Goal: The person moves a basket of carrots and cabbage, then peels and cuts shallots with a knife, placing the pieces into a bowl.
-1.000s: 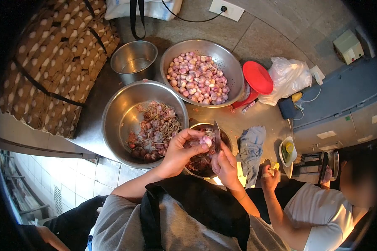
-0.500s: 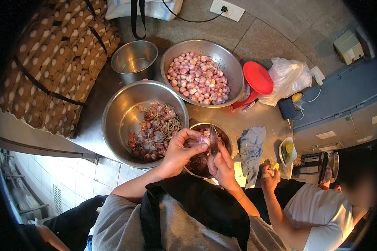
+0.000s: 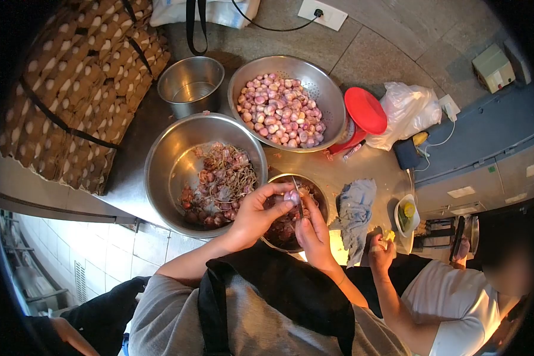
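Observation:
My left hand [image 3: 256, 212] pinches a small purple shallot [image 3: 290, 197] between thumb and fingertips. In my right hand [image 3: 315, 238] is a knife [image 3: 298, 191], its blade pointing away from me against the shallot's right side. Both hands are over a small steel bowl [image 3: 321, 199] with dark reddish skins in it, partly hidden by my fingers. To the left, a large steel basin [image 3: 162, 172] contains unpeeled shallots and dry stringy roots [image 3: 243, 169]. Behind it, a perforated steel colander [image 3: 333, 110] is heaped with peeled shallots [image 3: 279, 113].
An empty steel pot [image 3: 190, 89] stands beside stacked egg trays [image 3: 77, 89]. Rightward are a red-lidded container [image 3: 365, 111], a plastic bag [image 3: 403, 113], a blue cloth [image 3: 357, 207] and a white dish [image 3: 406, 222]. A co-worker's hand [image 3: 382, 254] holds something yellow close by on the right.
The knife blade has turned from showing its flat side to nearly edge-on, and my right hand has shifted slightly. My left hand keeps hold of the shallot.

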A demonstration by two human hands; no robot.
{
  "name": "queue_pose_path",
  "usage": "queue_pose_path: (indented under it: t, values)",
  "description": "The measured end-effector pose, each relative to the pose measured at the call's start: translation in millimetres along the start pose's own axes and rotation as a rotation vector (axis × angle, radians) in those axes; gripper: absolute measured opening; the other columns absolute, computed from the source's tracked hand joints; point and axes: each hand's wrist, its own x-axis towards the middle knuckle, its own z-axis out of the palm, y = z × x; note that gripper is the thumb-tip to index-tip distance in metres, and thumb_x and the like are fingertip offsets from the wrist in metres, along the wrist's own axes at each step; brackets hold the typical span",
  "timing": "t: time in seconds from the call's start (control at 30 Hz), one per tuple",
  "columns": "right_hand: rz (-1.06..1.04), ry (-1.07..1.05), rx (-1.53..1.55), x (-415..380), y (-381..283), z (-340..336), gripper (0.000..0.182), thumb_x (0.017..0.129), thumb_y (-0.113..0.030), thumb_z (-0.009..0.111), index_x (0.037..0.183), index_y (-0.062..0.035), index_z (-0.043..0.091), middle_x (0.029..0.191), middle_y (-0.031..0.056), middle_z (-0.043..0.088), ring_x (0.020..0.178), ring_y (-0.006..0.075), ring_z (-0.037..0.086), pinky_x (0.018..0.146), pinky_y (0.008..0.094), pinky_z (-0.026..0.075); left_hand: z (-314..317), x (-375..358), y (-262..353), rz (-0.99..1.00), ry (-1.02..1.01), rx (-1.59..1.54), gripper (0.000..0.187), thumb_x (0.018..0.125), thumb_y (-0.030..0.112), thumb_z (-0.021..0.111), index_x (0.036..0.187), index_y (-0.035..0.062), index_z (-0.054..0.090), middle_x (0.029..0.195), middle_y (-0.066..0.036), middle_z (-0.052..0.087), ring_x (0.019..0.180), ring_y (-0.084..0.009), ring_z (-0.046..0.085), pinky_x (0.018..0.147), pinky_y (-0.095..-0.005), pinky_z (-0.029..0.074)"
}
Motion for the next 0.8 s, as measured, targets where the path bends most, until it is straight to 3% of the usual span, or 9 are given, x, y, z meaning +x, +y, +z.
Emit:
queue_pose_path:
  t: [0.1,0.2,0.37,0.47,0.6,0.8]
  values:
    - [-0.021,0.033,-0.040,0,10,-4,0.043,0.094,-0.021,0.040,0.132,-0.0037,0.031,0.065,-0.0046,0.037,0.052,0.0036,0.031,0.047,0.0181,0.025,2,-2,2,0.024,0.017,-0.007,0.028,0.081,0.003,0.059,0.109,0.0012,0.055,0.111,-0.006,0.055,0.098,-0.0099,0.052,0.083,-0.0231,0.043]
    - [0.026,0.017,0.013,4,3,-9,0.042,0.094,-0.021,0.039,0.132,-0.0037,0.032,0.063,-0.0046,0.035,0.051,0.0038,0.031,0.046,0.0178,0.026,1,-1,4,-0.094,-0.003,-0.156,0.027,0.082,0.003,0.059,0.108,0.0019,0.055,0.111,-0.006,0.054,0.100,-0.0102,0.051,0.084,-0.0235,0.043]
    - [0.056,0.032,0.120,8,3,-11,0.042,0.094,-0.021,0.038,0.133,-0.0059,0.031,0.057,-0.0039,0.033,0.047,0.0048,0.031,0.042,0.0186,0.025,2,2,7,-0.109,-0.036,-0.370,0.030,0.085,0.004,0.054,0.114,0.0039,0.048,0.112,-0.006,0.052,0.100,-0.0142,0.053,0.084,-0.0298,0.047]
    - [0.001,0.034,-0.018,6,4,-7,0.043,0.094,-0.021,0.039,0.133,-0.0061,0.031,0.055,-0.0036,0.034,0.045,0.0049,0.031,0.041,0.0188,0.024,2,1,4,-0.187,0.002,-0.363,0.027,0.084,0.003,0.055,0.110,0.0037,0.049,0.109,-0.006,0.053,0.098,-0.0137,0.053,0.084,-0.0298,0.047]
    - [-0.009,0.015,-0.024,1,4,-6,0.041,0.094,-0.019,0.040,0.131,-0.0052,0.034,0.062,-0.0064,0.035,0.051,0.0025,0.032,0.046,0.0166,0.026,-3,0,-8,-0.042,-0.026,-0.140,0.028,0.082,0.002,0.058,0.109,0.0037,0.049,0.107,-0.007,0.054,0.097,-0.0137,0.054,0.083,-0.0296,0.047]
    - [0.013,0.230,0.040,16,3,-34,0.040,0.093,-0.017,0.039,0.131,-0.0041,0.034,0.062,-0.0066,0.034,0.049,0.0011,0.026,0.044,0.0156,0.021,4,-1,12,-0.084,-0.002,-0.245,0.027,0.081,0.002,0.058,0.107,0.0027,0.050,0.103,-0.006,0.056,0.097,-0.0140,0.054,0.081,-0.0286,0.049]
